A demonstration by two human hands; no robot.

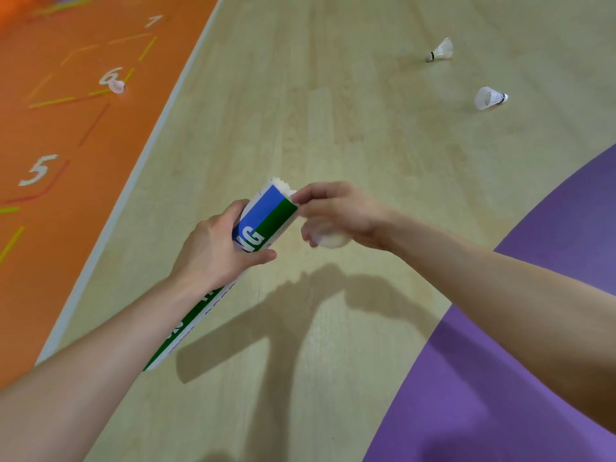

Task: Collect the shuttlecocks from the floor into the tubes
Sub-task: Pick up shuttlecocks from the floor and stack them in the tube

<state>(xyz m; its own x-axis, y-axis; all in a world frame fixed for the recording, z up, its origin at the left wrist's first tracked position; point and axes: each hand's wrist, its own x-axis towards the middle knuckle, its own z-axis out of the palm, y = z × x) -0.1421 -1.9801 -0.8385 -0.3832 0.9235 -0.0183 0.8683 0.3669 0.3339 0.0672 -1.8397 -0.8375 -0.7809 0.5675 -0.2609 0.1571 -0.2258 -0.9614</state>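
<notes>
1. Three white feathered shuttlecocks are lying loose on the floor: one far ahead on the pale wood-grain flooring, a second just below and right of it, and a third resting on the orange flooring beside a painted white "6".
2. One long cardboard tube with blue, green and white printing is being held tilted, its open mouth pointing up and away from the person.
3. White feather tips of a shuttlecock in the tube are poking out just past the rim of the mouth, so the tube is holding at least one; how many lie deeper cannot be told.
4. The left hand is wrapping around the tube's upper part, its grip clenched on the cardboard with the thumb lying across the printed letters.
5. The right hand is sitting at the tube's mouth, fingertips pinching at the rim, while its lower fingers are curling around a rounded white object; blur is making that object hard to identify.
6. A curved purple floor area is filling the lower right corner.
</notes>
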